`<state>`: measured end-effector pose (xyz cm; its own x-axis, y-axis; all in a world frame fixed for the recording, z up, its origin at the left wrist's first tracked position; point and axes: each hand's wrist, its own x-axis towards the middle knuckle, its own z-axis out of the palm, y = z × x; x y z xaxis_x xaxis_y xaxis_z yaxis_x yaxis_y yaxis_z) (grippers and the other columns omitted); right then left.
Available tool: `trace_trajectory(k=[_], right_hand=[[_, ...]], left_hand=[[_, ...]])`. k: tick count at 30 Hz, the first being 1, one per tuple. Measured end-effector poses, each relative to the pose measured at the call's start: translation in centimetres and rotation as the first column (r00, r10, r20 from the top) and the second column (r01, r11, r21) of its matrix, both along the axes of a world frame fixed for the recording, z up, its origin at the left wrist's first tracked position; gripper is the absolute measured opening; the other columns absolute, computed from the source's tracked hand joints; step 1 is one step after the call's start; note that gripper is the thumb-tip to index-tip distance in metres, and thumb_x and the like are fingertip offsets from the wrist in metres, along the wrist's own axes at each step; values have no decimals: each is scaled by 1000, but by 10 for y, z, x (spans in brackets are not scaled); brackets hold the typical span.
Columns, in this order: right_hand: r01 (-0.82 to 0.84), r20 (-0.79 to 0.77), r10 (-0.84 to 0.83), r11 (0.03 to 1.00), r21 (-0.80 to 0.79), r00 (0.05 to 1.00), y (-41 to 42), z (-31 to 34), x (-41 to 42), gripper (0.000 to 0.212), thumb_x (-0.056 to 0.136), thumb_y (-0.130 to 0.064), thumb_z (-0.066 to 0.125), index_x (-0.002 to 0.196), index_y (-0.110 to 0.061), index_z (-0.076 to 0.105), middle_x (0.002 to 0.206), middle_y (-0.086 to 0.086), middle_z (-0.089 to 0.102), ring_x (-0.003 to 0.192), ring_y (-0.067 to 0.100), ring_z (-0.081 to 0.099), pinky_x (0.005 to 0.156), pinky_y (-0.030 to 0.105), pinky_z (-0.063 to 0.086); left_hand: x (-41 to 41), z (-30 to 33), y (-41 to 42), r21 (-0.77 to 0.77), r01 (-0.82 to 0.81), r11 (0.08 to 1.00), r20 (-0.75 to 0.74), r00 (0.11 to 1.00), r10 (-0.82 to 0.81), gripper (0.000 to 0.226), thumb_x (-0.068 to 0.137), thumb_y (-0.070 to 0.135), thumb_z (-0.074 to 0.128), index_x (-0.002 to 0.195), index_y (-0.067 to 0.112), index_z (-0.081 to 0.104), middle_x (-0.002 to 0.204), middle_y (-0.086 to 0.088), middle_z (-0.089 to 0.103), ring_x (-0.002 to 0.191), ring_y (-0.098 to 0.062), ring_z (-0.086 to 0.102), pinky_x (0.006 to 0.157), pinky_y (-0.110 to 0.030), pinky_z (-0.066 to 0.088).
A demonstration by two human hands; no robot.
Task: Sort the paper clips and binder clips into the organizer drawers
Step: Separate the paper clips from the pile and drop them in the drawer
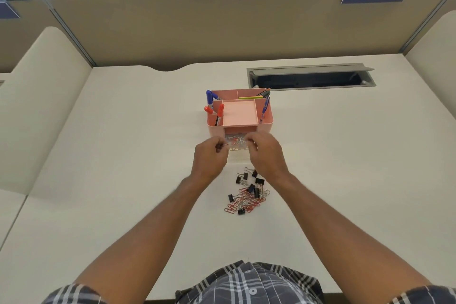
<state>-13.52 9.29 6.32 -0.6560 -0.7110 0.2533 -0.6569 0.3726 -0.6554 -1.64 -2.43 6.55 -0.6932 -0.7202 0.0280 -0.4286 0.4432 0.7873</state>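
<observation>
- Pink organizer [267, 116] centre frame, pens in side slots; clear drawer [236, 142] pulled out, clips inside.
- Clip pile [248, 194] lower centre, between forearms.
- Left hand [209, 159] pinched on a paper clip [225, 145]; right hand [265, 153] fingers together at drawer, contents can't tell.

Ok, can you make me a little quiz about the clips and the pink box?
1. True or false: the pile of clips lies between the person and the pink organizer.
2. What colour are the binder clips?
3. Over what are the left hand and right hand held? A) the cable slot B) the clear drawer C) the plants

Key: 1 true; 2 black; 3 B.
</observation>
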Motion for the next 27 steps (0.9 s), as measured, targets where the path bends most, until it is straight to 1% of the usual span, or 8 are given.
trace_trajectory(k=[6, 8, 11, 15, 18, 21, 23, 27], right_hand=[[-24, 27, 23, 998, 65, 999, -10, 3, -14, 21, 92, -6, 52, 100, -10, 71, 95, 6, 70, 87, 22, 61, 76, 38, 53], [-8, 8, 7, 996, 87, 1000, -4, -1, -14, 26, 93, -2, 50, 106, -8, 71, 101, 8, 71, 94, 24, 61, 79, 36, 52], [-29, 4, 29, 993, 111, 1000, 4, -10, -13, 31, 91, 1, 49, 112, -10, 69, 111, 5, 69, 103, 22, 57, 86, 29, 45], [-55, 75, 52, 998, 41, 996, 12, -7, -12, 34, 89, 4, 48, 114, -9, 67, 114, 5, 69, 107, 21, 59, 92, 29, 46], [67, 140, -65, 998, -13, 988, 27, -9, -14, 31, 91, 0, 50, 115, -10, 67, 115, 4, 69, 108, 19, 60, 95, 32, 48], [136, 200, -173, 973, 184, 964, 48, -22, -15, 26, 93, -7, 52, 113, -12, 68, 114, 4, 70, 104, 21, 63, 92, 30, 48], [86, 207, -180, 914, 396, 962, 59, -37, -9, 25, 92, -12, 54, 112, -12, 69, 113, 6, 70, 102, 24, 64, 89, 30, 48], [11, 161, -118, 834, 551, 980, 66, -56, 17, 19, 88, -17, 55, 99, -11, 69, 99, 11, 66, 89, 31, 63, 71, 32, 46]], left_hand=[[-29, 7, -9, -90, 52, 995, 56, 997, -47, 11, 90, 7, 60, 95, 13, 68, 88, 1, 66, 79, -14, 58, 68, -19, 46], [-27, 4, -7, -153, 79, 985, 67, 995, -69, 14, 90, 3, 60, 98, 12, 68, 93, 0, 65, 83, -15, 57, 67, -14, 42], [-20, -3, -7, -314, 157, 936, 81, 987, -139, 20, 88, 1, 62, 103, 7, 72, 99, -4, 68, 90, -19, 58, 74, -21, 44], [-15, -9, -9, -420, 221, 880, 90, 975, -203, 20, 83, -5, 65, 99, 2, 75, 98, -9, 70, 90, -24, 58, 76, -37, 55], [-11, -10, -10, -431, 193, 882, 46, 980, -192, 22, 86, -5, 60, 103, 2, 73, 104, -9, 70, 94, -24, 57, 83, -31, 51], [1, -16, 1, -412, 89, 907, -22, 994, -108, 21, 88, -2, 56, 104, 5, 69, 104, -7, 67, 96, -22, 54, 84, -22, 40], [12, -29, 18, -395, 120, 911, -13, 991, -136, 18, 88, 0, 57, 102, 7, 66, 100, -7, 65, 95, -21, 53, 86, -26, 42], [28, -63, 50, -244, 297, 923, 211, 945, -248, 28, 89, 13, 61, 116, 11, 63, 106, -9, 58, 100, -26, 51, 88, -36, 45]])
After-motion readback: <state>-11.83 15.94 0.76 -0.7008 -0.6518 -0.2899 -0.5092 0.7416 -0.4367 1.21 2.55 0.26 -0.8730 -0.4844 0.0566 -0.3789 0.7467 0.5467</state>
